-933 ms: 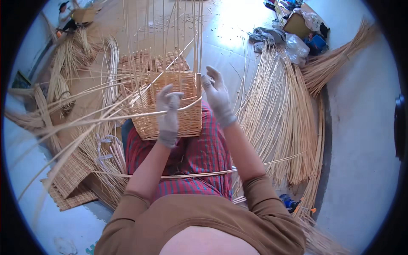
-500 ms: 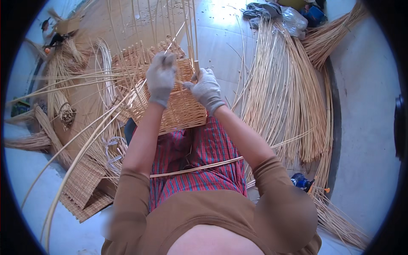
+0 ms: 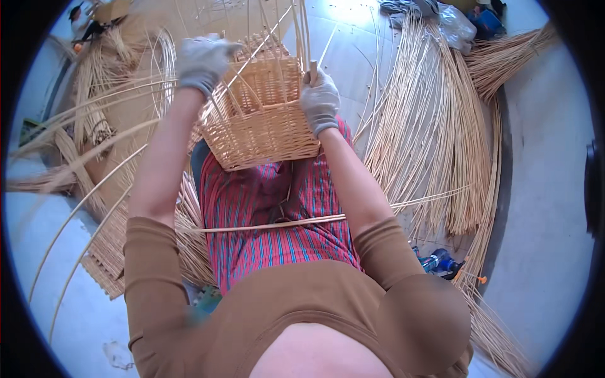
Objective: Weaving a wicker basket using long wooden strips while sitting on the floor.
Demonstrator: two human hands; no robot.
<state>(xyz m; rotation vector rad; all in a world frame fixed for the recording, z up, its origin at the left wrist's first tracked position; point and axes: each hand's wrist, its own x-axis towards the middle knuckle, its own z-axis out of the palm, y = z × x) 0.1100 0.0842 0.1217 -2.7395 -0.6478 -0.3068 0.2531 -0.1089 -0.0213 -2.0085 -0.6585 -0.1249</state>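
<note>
A partly woven rectangular wicker basket rests tilted over my lap, its tall loose stakes standing up from the rim. My right hand, in a grey-white work glove, is closed around the basket's right corner, by a thick upright post. At the upper left, beyond the basket's left edge, is my left hand, gloved too. Motion smears its fingers, so whether a strand lies in them is hidden. Several long, pale wicker strands sweep out to the left below that hand.
A broad bundle of wicker strands lies on the floor to the right, with another bundle against the wall. Woven panels and loose strands lie at the left. Two strands cross my checked lap cloth. A blue object sits at the lower right.
My left hand has moved away from the middle of the basket, up and to the left. The basket and my right hand appear shifted slightly up and right in view.
</note>
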